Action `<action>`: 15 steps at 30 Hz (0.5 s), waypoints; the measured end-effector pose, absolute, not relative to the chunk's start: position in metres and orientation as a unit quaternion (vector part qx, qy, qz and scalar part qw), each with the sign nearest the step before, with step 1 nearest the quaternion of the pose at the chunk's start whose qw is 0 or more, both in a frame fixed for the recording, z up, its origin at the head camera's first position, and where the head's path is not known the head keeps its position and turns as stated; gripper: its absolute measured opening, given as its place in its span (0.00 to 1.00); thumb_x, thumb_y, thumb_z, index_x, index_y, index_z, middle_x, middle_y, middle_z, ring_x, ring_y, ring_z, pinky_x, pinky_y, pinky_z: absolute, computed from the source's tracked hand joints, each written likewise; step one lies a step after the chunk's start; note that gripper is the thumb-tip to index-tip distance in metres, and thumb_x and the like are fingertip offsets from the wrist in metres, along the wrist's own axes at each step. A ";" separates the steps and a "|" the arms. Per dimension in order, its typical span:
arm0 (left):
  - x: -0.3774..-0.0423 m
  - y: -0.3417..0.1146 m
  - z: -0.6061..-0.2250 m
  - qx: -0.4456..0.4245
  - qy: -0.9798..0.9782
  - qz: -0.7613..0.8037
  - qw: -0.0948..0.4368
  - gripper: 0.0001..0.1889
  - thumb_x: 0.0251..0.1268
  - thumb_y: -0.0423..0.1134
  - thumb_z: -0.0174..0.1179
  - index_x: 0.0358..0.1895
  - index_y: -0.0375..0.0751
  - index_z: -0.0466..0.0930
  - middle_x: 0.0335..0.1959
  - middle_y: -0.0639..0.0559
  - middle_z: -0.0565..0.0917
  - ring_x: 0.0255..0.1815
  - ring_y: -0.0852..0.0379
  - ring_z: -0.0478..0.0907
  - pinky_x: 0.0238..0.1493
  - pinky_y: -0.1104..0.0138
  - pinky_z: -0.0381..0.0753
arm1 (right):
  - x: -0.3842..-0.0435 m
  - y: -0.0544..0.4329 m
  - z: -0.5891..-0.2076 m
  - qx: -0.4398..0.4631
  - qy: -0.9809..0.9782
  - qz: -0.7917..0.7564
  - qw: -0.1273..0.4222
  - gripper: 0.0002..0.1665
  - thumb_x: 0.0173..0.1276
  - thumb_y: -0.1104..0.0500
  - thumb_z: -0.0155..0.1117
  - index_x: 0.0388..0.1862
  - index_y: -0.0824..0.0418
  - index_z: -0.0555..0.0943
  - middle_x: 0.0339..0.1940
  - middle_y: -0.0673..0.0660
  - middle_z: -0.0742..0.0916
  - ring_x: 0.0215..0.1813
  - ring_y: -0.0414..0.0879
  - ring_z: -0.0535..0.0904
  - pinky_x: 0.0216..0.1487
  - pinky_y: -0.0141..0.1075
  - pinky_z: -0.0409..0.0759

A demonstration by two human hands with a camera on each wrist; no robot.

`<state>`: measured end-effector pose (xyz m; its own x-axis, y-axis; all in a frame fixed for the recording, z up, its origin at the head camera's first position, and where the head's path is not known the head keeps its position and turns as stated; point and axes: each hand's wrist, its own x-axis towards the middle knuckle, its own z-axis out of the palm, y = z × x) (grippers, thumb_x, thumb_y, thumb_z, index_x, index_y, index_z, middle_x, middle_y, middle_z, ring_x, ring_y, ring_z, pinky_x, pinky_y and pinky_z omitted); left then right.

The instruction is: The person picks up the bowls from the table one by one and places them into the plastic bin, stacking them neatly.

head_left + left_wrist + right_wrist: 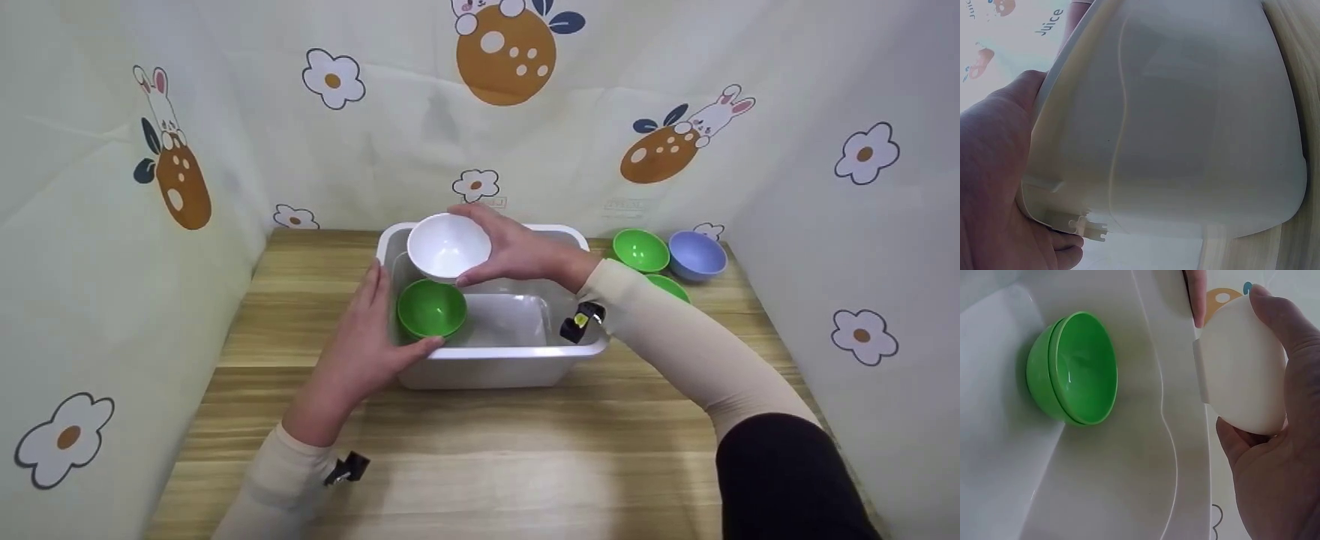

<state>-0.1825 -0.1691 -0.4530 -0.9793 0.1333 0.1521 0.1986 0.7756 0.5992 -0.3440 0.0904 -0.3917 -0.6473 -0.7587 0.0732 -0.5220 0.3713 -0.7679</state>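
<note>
My right hand (517,244) grips a white bowl (439,251) between thumb and fingers, its hollow side facing the head camera. The bowl is over the left part of a white rectangular basin (517,352); the right wrist view shows its underside. Inside the basin, two nested green bowls (1086,365) rest tilted near the left end; from the head they look like a single green bowl (432,309). At the near left corner my left hand (367,337) holds the basin's rim, thumb along the front edge and fingers along the left side.
Behind the right forearm, at the table's back right, are a green bowl (640,250), a blue-purple bowl (697,256) and another green bowl (670,287), partly hidden by the sleeve. Patterned cloth walls (405,142) enclose the wooden table (480,457) at the back and sides.
</note>
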 end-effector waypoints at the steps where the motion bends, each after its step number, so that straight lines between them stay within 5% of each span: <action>1: -0.182 -0.169 -0.453 -0.089 -0.940 -0.324 0.051 0.75 0.58 0.81 0.69 0.91 0.30 0.42 0.93 0.34 0.41 0.91 0.33 0.45 0.84 0.36 0.59 | -0.344 0.090 -0.393 -0.394 0.813 -0.402 0.149 0.66 0.57 0.44 0.91 0.87 0.56 0.64 0.77 0.55 0.76 0.70 0.49 0.77 0.71 0.44 0.80; 15: -0.182 -0.169 -0.454 -0.090 -0.941 -0.322 0.051 0.77 0.56 0.87 0.63 0.91 0.30 0.41 0.92 0.34 0.41 0.91 0.32 0.46 0.83 0.36 0.59 | -0.347 0.082 -0.412 -0.408 0.821 -0.362 0.167 0.68 0.56 0.42 0.91 0.88 0.54 0.62 0.78 0.56 0.73 0.70 0.50 0.79 0.72 0.44 0.80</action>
<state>-0.1824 -0.1689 -0.4539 -0.9787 0.1363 0.1532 0.2017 0.7760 0.5977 -0.3468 0.0823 -0.4120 -0.6115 -0.7909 0.0219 -0.5492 0.4044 -0.7313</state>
